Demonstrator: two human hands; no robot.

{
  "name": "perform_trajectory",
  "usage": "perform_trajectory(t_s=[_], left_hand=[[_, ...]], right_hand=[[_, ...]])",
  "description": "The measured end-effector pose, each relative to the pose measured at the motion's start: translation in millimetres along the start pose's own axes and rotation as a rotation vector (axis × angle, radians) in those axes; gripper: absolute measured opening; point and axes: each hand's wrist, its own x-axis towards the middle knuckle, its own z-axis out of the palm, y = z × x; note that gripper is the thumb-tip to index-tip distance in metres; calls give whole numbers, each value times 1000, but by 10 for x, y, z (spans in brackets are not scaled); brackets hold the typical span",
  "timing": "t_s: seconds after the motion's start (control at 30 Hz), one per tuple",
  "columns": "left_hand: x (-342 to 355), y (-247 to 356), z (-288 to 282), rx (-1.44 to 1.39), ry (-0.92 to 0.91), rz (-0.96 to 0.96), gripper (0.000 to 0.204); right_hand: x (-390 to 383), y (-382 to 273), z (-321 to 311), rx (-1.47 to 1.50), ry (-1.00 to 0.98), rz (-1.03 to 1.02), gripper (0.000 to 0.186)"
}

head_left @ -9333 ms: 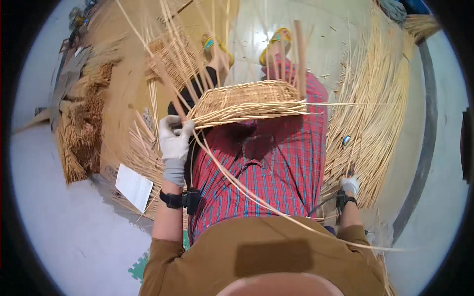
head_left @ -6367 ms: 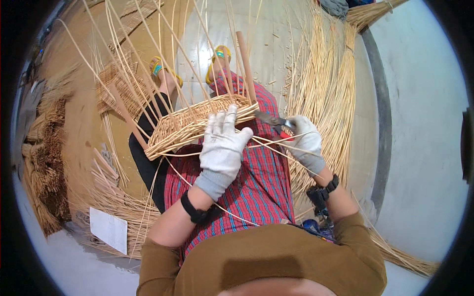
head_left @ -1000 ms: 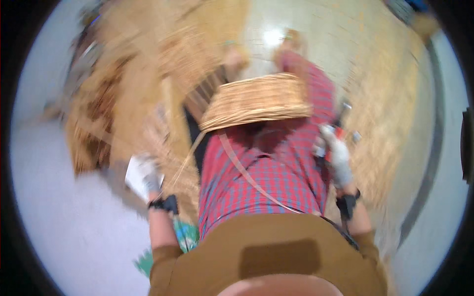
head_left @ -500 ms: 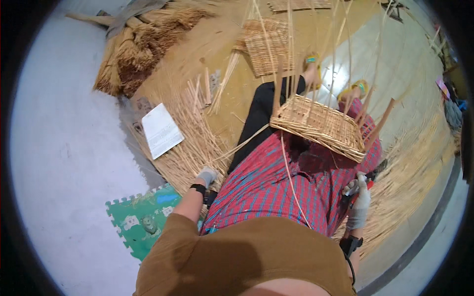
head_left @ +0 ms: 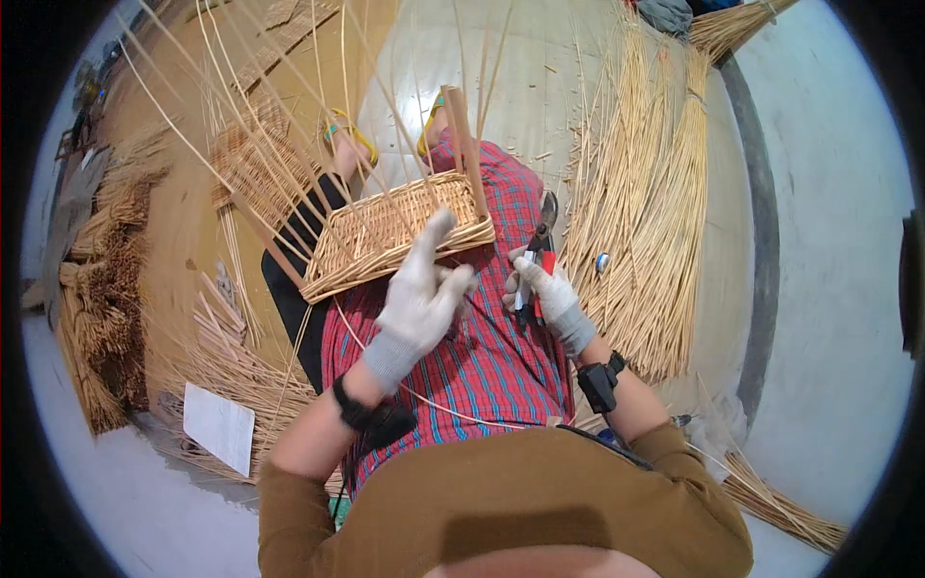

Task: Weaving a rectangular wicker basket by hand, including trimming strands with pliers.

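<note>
A woven wicker basket [head_left: 385,220], with long upright rods, rests tilted on my red plaid-covered lap [head_left: 482,376]. My gloved left hand [head_left: 422,294] is at its near side, index finger stretched up and thumb apart; it looks blurred and grips nothing that I can make out. My gloved right hand [head_left: 551,294] holds shears [head_left: 540,231] with red-and-black handles and dark blades pointing away from me, just right of the basket. A long pale cane [head_left: 453,414] trails across my lap beneath the left hand.
Long loose canes [head_left: 655,231] lie to the right, shorter bundles [head_left: 111,250] at far left. Woven panels [head_left: 241,154] lie beyond the basket's left. A white sheet [head_left: 219,429] lies on canes at lower left. A dark cloth heap [head_left: 660,19] is at top right.
My left hand has risen from low at my left side to the basket's near edge. My right hand with the shears sits higher, nearer the basket. The view has swung back round to centre.
</note>
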Motion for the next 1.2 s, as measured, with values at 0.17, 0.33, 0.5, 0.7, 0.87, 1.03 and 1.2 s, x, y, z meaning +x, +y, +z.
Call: perform_trajectory(t_s=[0.17, 0.33, 0.5, 0.7, 0.87, 1.03, 1.2], left_hand=[[803, -301, 569, -236, -71, -224, 50], [813, -44, 199, -538, 125, -253, 23], [10, 368, -441, -287, 148, -136, 23], [-885, 471, -755, -378, -48, -230, 23], [-650, 663, -1167, -254, 43, 17, 25], [288, 839, -1214, -227, 287, 242, 52], [63, 604, -775, -198, 336, 507, 74]], right_hand=[[8, 53, -80, 71, -39, -55, 29], [-57, -177, -145, 53, 3, -81, 28], [115, -711, 38, 17, -73, -298, 39], [212, -1252, 334, -156, -268, -40, 31], [-236, -1648, 580, -47, -199, -323, 44], [-698, -1923, 863, -156, -220, -525, 49], [-747, -1476, 1246, 17, -439, -394, 45]])
